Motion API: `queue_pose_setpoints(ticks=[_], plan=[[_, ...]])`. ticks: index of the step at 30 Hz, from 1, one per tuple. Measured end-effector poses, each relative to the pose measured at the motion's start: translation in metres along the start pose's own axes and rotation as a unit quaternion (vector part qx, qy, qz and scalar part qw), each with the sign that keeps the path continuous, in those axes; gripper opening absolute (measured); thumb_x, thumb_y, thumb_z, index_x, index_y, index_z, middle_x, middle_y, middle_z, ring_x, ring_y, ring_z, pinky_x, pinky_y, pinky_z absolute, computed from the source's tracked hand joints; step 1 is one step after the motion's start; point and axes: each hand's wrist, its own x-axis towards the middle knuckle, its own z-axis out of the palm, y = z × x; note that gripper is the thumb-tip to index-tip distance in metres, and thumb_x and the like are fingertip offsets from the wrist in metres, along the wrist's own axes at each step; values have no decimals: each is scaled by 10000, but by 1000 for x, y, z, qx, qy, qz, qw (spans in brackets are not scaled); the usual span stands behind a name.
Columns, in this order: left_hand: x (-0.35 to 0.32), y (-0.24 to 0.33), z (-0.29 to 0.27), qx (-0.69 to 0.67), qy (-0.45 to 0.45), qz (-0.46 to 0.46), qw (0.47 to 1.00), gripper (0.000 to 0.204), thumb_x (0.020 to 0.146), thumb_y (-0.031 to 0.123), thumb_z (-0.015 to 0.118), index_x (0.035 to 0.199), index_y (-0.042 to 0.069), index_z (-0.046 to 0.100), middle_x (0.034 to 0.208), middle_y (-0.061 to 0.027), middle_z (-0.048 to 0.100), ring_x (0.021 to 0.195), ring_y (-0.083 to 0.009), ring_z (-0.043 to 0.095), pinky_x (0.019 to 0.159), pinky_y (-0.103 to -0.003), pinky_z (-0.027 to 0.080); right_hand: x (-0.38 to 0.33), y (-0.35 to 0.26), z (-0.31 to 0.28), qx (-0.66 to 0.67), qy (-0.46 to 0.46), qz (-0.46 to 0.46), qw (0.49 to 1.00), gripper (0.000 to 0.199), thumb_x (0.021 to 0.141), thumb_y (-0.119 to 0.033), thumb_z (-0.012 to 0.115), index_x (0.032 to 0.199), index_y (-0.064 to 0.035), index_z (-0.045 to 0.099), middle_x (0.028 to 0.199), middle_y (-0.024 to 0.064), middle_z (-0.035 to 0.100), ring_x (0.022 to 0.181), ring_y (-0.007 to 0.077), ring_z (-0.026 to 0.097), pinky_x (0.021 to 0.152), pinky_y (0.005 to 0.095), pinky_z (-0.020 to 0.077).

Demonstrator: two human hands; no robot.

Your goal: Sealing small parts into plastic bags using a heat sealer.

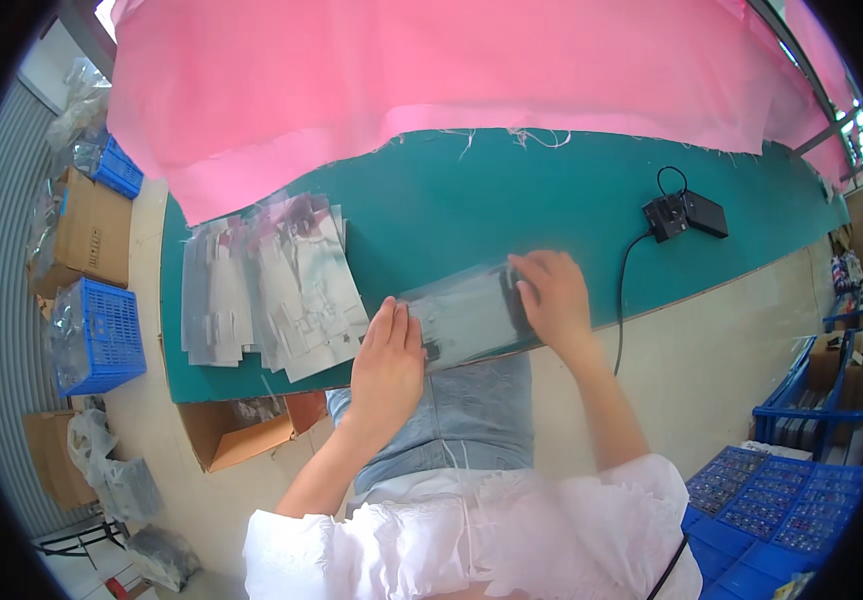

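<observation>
Clear rectangular plastic sleeve (466, 318), right fingers (535, 264) gripping its right end, left fingers (387, 324), grip unclear, at its left, seems mid-straightening, next needing steadiness.

From here I see one flat, rectangular clear packet (466, 318), with a pale sheet showing through and a dark band at its right end. It slants, right end higher, at the near edge of the green surface (491, 200), between the left fingers (398, 325) and right fingers (539, 268).
</observation>
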Motion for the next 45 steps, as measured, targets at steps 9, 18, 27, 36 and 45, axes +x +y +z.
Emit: queue_pose_setpoints(ticks=[9,18,27,36,45], plan=[[-4,-3,4,66,-11,29,997,461,833,214,615,1213,-44,564,1298,-191,548,1280,-297,448,1115,-402,307,-7,13,0,47,-6,58,997,227,772,-114,725,994,-148,690,921,21,561,890,216,529,782,346,374],[21,13,-13,-23,-37,9,999,556,775,225,714,1244,-22,545,1341,-141,518,1293,-306,417,1120,-424,302,19,-14,0,104,-166,-104,975,356,757,-220,750,1074,-84,661,1035,71,603,1015,280,556,862,409,458],[30,-7,-8,-45,-75,51,995,836,768,421,720,1390,-37,400,1480,-173,365,1411,-295,293,1158,-487,209,0,1,4,100,-151,-131,975,738,736,-471,751,1303,-51,534,1325,96,495,1214,295,483,999,422,404],[33,-13,-17,-13,-109,63,992,847,802,475,678,1423,-9,366,1502,-176,333,1425,-307,256,1165,-517,158,8,-12,-6,155,-135,-90,975,553,791,-318,753,1244,-53,578,1256,114,558,1152,311,530,955,413,444],[-36,-71,-81,-31,-50,-151,987,815,674,210,811,1396,80,457,1484,-131,390,1405,-294,306,1161,-447,238,-30,-30,-55,229,120,56,964,125,812,17,654,929,-13,687,844,109,668,757,233,638,665,300,498]])
